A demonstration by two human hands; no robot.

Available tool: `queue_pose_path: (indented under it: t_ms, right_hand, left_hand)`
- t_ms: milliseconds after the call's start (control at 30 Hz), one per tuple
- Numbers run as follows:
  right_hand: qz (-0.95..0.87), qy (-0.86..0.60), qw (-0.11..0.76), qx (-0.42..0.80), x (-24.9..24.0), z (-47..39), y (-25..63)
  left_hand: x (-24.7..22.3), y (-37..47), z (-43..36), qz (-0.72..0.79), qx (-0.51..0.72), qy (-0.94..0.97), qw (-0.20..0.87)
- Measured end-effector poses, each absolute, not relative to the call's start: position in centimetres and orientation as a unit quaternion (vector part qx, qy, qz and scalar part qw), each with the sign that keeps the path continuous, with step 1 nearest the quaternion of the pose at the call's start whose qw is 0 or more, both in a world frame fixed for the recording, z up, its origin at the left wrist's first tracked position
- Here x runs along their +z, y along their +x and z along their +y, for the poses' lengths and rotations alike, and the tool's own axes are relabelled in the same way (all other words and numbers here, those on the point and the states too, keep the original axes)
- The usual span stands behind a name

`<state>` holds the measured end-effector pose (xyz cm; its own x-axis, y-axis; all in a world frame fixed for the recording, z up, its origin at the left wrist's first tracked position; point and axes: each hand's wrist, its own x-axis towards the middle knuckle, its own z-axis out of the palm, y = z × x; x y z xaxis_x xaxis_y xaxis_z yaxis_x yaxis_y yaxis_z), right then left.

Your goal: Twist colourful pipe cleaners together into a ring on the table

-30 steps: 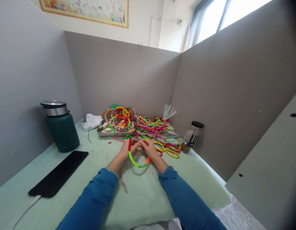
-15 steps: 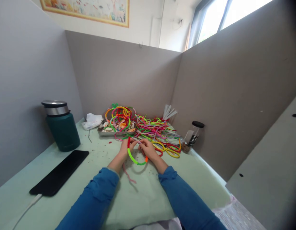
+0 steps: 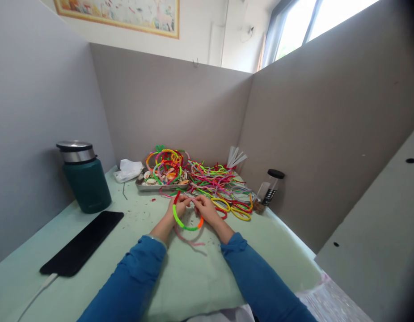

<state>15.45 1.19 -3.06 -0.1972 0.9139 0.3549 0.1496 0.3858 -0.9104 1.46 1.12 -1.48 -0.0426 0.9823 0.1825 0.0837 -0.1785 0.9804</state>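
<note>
Above the middle of the table, my left hand [image 3: 176,209] and my right hand [image 3: 206,208] meet with fingertips close together. Both are closed in a pinch on a hoop wound with pipe cleaner [image 3: 179,223], in red, yellow-green, green and orange sections. The hoop's lower curve hangs open between my wrists. A pale pink pipe cleaner [image 3: 190,243] trails beneath it, its free end pointing right. A pinkish strand shows at my fingertips; exactly how the fingers grip it is too small to make out.
Behind my hands lie a metal tray [image 3: 153,188] of shells topped with colourful hoops, and a heap of pipe cleaners [image 3: 215,176]. A green bottle [image 3: 84,181] and a phone [image 3: 82,243] with cable are left. A clear jar [image 3: 269,192] stands right. Grey partitions [image 3: 173,103] enclose the table.
The hoop has shifted slightly left and tilted between my hands. The trailing pink pipe cleaner's end has swung to the right. Both hands stay almost in place.
</note>
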Motion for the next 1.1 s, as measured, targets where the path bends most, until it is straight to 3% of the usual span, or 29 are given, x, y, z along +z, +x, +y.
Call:
queue_pose_path:
  t_ms: [700,1100]
  right_hand:
    - [-0.623,-0.355,0.494,0.492,-1.7,0.5,16.3]
    - [-0.616,-0.353,0.482,0.513,-1.9,0.8,16.6]
  left_hand:
    - [-0.5,1.7,-0.2,0.438,0.503,0.598,0.444]
    - [-1.4,1.2,1.1,0.452,0.541,0.633,0.320]
